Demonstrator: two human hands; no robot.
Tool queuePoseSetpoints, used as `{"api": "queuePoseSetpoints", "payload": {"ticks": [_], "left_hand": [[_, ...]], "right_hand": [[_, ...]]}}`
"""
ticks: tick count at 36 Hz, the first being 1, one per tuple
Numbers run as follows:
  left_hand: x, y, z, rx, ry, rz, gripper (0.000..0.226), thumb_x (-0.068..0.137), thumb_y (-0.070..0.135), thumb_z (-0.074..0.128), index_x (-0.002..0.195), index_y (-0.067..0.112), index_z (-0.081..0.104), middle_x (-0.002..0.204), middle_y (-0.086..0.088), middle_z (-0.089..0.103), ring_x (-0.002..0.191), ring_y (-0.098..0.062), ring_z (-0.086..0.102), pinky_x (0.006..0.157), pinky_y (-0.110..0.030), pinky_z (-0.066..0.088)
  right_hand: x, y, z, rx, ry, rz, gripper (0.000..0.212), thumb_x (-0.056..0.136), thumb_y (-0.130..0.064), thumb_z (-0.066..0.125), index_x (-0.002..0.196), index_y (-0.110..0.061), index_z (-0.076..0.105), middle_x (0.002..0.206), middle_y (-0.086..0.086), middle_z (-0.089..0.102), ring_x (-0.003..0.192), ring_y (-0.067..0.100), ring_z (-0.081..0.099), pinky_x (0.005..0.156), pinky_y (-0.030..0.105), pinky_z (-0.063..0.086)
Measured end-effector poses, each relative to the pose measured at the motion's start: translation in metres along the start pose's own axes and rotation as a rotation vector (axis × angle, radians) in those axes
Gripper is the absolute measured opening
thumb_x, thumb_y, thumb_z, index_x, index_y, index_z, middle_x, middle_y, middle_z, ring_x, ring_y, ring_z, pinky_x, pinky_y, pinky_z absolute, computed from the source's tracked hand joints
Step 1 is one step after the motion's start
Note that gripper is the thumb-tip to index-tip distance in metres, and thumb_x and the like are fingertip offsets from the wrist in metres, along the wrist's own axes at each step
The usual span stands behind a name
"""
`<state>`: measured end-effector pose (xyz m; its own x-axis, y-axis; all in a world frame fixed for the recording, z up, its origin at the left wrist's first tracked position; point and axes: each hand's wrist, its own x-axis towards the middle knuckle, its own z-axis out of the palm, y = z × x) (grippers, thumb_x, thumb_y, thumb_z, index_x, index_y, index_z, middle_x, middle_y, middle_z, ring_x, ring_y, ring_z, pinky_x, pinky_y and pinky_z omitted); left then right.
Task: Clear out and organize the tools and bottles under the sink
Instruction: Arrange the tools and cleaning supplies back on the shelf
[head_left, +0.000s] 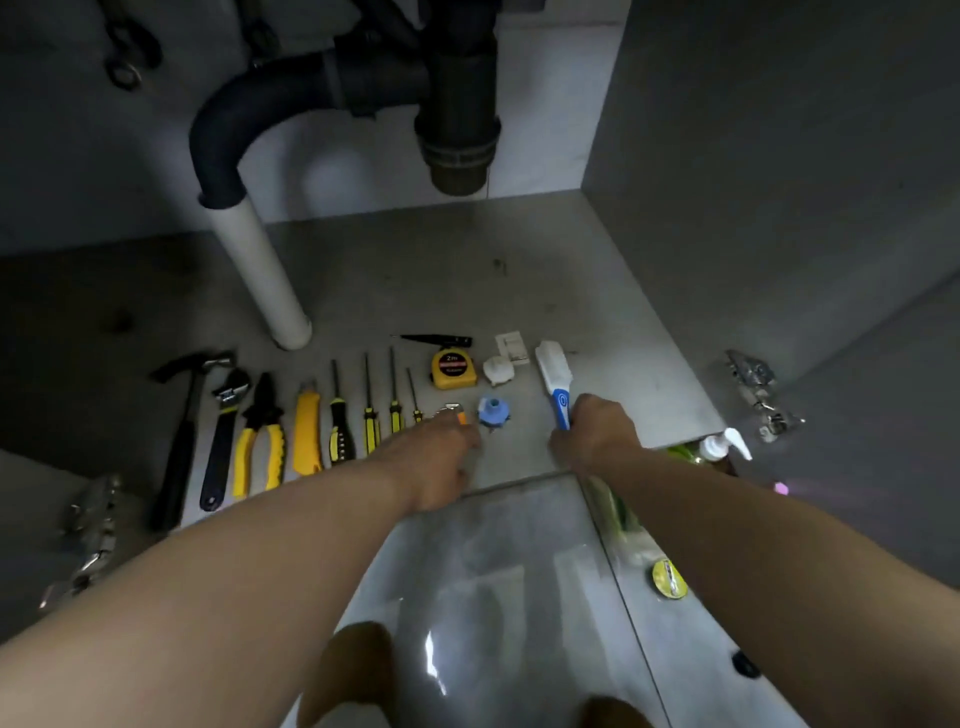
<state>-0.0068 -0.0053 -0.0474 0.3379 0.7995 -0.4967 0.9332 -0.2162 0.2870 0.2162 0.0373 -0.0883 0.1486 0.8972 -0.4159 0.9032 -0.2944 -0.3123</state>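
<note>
Left hand (436, 457): reaches past the near edge of the cabinet floor (415, 280), fingertips at a small orange-and-metal piece (455, 412). The fingers are hidden behind the knuckles, so I cannot tell whether they pinch it or only touch it.
Right hand (592, 436): fingers curled round the blue plastic handle of a brush (555, 376), its white bristled head pointing far.
Tool row: on the left, side by side with handles near, lie a black hammer (182, 431), a flat adjustable wrench (223, 441), pliers (260, 441) with yellow grips and a yellow utility knife (307, 426). Right of these are 4 slim black-and-yellow screwdrivers (370, 415).
Small parts: a boxy yellow tape measure (453, 369) lies just far of the left hand, with a thin black probe (439, 340) beyond it. A round blue fitting (493, 410) sits between the 2 hands. A lumpy white plastic piece (498, 370) and a flat white plate (511, 347) lie right of the tape.
Bottle: a pump bottle (719, 447) with a white head lies just right of the right wrist, its green translucent body mostly hidden under the forearm.
Pipes: a black drain trap (457, 104) hangs overhead, and a smooth white tube (265, 275) slants down to the floor.
Floor: dull grey sheet, scuffed.
</note>
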Motion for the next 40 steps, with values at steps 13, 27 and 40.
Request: {"api": "queuePoseSetpoints", "payload": {"ticks": [13, 27, 40], "left_hand": [[0.035, 0.015, 0.011, 0.126, 0.036, 0.04, 0.079, 0.092, 0.029, 0.058, 0.159, 0.027, 0.017, 0.168, -0.008, 0.006, 0.15, -0.029, 0.024, 0.118, -0.04, 0.026], [0.039, 0.029, 0.018, 0.194, -0.012, 0.035, 0.083, 0.094, 0.034, 0.059, 0.162, 0.028, 0.011, 0.169, -0.003, 0.006, 0.154, -0.026, 0.01, 0.125, -0.04, 0.014], [0.031, 0.12, 0.006, 0.218, 0.23, 0.354, 0.048, 0.092, 0.028, 0.058, 0.14, 0.027, 0.05, 0.149, -0.008, 0.034, 0.133, -0.032, 0.043, 0.104, -0.042, 0.042]], "right_hand": [[0.022, -0.002, 0.022, -0.085, 0.084, -0.123, 0.029, 0.092, -0.029, 0.061, 0.117, -0.017, 0.052, 0.11, 0.009, 0.061, 0.1, 0.028, 0.062, 0.083, 0.039, 0.054], [0.018, 0.002, 0.014, -0.102, -0.033, -0.203, 0.042, 0.09, -0.04, 0.065, 0.117, -0.011, 0.048, 0.109, 0.013, 0.061, 0.1, 0.031, 0.062, 0.078, 0.036, 0.05], [-0.088, 0.141, -0.062, 0.297, -0.683, 0.07, 0.022, 0.091, -0.009, 0.059, 0.107, -0.017, 0.072, 0.083, 0.001, 0.07, 0.065, 0.013, 0.067, 0.061, 0.022, 0.049]]}}
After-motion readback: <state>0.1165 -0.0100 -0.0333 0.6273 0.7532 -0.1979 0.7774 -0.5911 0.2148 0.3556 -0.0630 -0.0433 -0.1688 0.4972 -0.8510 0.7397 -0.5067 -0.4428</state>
